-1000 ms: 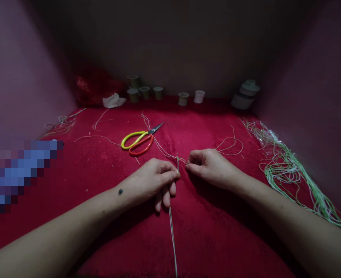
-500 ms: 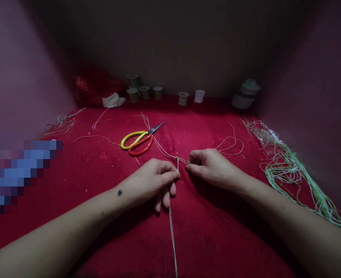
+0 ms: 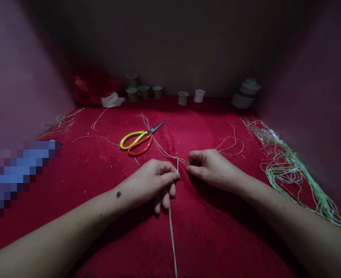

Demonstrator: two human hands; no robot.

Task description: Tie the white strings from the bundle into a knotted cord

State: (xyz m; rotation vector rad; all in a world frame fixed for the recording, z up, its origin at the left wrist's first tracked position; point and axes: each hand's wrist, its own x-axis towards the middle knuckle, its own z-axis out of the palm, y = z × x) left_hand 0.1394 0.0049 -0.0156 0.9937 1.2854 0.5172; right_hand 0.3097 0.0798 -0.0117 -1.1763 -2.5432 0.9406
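Observation:
Thin pale cords [image 3: 172, 231] run up from the bottom edge into my left hand [image 3: 159, 179]. Its thumb and forefinger are pinched on the cord just below a small knot [image 3: 176, 157], while the other fingers curl beneath. My right hand [image 3: 201, 164] pinches thin cord ends that reach rightward from the knot; its fingertips partly hide them. Other strands lead from the knot up and left towards the scissors [image 3: 137, 143], which have one yellow and one red handle and lie on the red cloth [image 3: 217, 231].
Thread spools [image 3: 183, 98] and a white bottle [image 3: 246, 93] stand along the back. A crumpled white tissue [image 3: 112, 100] sits beside a red plastic bag [image 3: 93, 87]. Green and white cords [image 3: 309, 181] lie in a bundle at right. Loose cord pieces [image 3: 63, 121] are at far left.
Both hands keep their pinches in nearly the same place. The view has shifted very slightly; nothing was taken up or let go.

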